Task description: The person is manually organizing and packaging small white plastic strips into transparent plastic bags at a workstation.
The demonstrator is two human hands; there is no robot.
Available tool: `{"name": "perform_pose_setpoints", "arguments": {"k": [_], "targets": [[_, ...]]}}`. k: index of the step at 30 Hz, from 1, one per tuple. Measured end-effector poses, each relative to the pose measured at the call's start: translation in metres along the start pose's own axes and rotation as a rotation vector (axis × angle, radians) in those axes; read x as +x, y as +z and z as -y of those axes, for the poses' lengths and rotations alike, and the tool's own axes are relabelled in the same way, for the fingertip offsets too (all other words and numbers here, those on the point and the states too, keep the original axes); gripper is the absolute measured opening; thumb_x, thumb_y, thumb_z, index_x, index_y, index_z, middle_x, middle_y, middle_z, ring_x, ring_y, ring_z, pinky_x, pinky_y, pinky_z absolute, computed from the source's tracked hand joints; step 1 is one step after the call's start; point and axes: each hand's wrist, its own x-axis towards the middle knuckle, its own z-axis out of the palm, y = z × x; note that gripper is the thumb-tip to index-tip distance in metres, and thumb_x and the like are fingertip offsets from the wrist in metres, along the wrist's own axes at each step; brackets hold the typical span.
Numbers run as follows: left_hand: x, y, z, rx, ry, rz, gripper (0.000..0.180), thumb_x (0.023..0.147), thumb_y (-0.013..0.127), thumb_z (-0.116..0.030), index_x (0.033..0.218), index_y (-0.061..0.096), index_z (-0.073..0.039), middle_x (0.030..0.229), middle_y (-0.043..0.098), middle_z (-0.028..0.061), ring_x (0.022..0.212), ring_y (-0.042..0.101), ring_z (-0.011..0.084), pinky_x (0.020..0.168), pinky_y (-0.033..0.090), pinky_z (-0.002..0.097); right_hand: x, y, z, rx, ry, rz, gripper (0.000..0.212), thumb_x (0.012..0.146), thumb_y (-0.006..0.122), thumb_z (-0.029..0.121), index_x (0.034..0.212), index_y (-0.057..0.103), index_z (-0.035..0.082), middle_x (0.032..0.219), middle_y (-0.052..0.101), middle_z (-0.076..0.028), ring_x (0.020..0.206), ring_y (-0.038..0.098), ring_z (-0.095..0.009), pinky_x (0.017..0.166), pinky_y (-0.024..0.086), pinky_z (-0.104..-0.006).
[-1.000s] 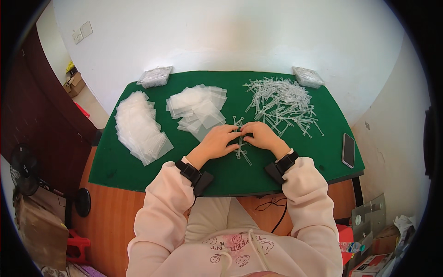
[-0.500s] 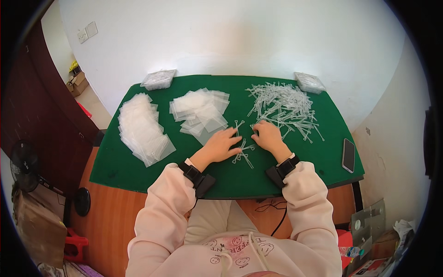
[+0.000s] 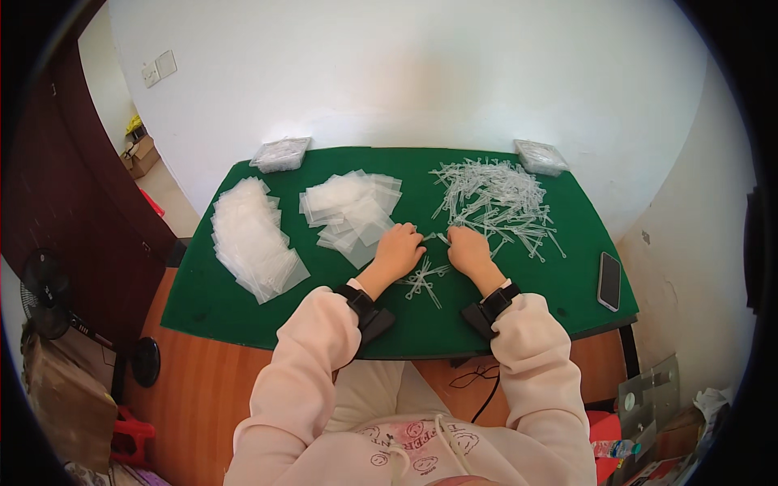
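Observation:
In the middle of the green table, my left hand [image 3: 399, 253] is closed in a pinch on a thin clear plastic stick; its looped end [image 3: 429, 237] pokes out toward the right. Facing it, my right hand [image 3: 470, 249] pinches another clear stick, whose tip [image 3: 442, 238] points left. A narrow gap separates the two tips. Just below and between the hands lies a small crossed bunch of clear sticks [image 3: 421, 282]. A large loose heap of the same sticks [image 3: 490, 190] spreads beyond my right hand. Clear flat bags [image 3: 356, 202] lie piled beyond my left hand.
A long fanned row of clear bags [image 3: 251, 239] covers the table's left side. Clear boxes [image 3: 280, 154] [image 3: 541, 157] stand at both far corners against the wall. A phone [image 3: 609, 281] lies by the right edge of the green tabletop [image 3: 535, 300].
My left hand has moved from spread over the sticks to a pinch farther off, uncovering the crossed bunch. My right hand has stayed nearly in place. The whole view has shifted slightly.

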Motion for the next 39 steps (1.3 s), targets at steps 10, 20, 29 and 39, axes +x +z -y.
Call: {"name": "perform_pose_setpoints", "arguments": {"k": [10, 20, 29, 39], "targets": [[0.004, 0.0, 0.004, -0.068, 0.054, 0.12, 0.009, 0.076, 0.058, -0.01, 0.084, 0.059, -0.007, 0.078, 0.055, 0.008, 0.079, 0.054, 0.0291, 0.066, 0.044, 0.0388, 0.003, -0.008, -0.001, -0.086, 0.104, 0.052, 0.01, 0.07, 0.055, 0.01, 0.077, 0.06, 0.005, 0.079, 0.061, -0.014, 0.079, 0.059, -0.032, 0.068, 0.048, -0.0413], [-0.01, -0.031, 0.006, -0.7, -0.23, -0.146, 0.01, 0.08, 0.047, -0.003, 0.088, 0.053, -0.001, 0.074, 0.054, 0.0098, 0.068, 0.055, 0.0223, 0.065, 0.044, 0.0338, 0.003, -0.011, 0.001, 0.345, 0.098, -0.126, 0.01, 0.077, 0.052, 0.01, 0.078, 0.059, 0.002, 0.078, 0.061, -0.013, 0.072, 0.059, -0.031, 0.064, 0.048, -0.0398], [-0.018, -0.035, 0.023, -0.453, -0.128, -0.077, 0.017, 0.086, 0.044, -0.013, 0.083, 0.054, 0.0, 0.071, 0.056, 0.0132, 0.067, 0.054, 0.0282, 0.061, 0.042, 0.0361, 0.004, -0.004, 0.003, 0.867, -0.052, -0.078, 0.009, 0.081, 0.05, 0.0, 0.083, 0.058, -0.001, 0.072, 0.057, -0.007, 0.061, 0.055, -0.017, 0.059, 0.044, -0.0278], [-0.02, -0.044, 0.018, -0.347, -0.381, 0.105, 0.034, 0.091, 0.041, -0.032, 0.088, 0.059, -0.003, 0.073, 0.059, 0.0158, 0.066, 0.056, 0.0341, 0.061, 0.043, 0.0393, 0.006, 0.003, 0.0, 0.873, -0.172, -0.186, 0.01, 0.081, 0.052, 0.003, 0.088, 0.058, 0.0, 0.07, 0.056, -0.009, 0.06, 0.054, -0.016, 0.059, 0.043, -0.0272]]}}
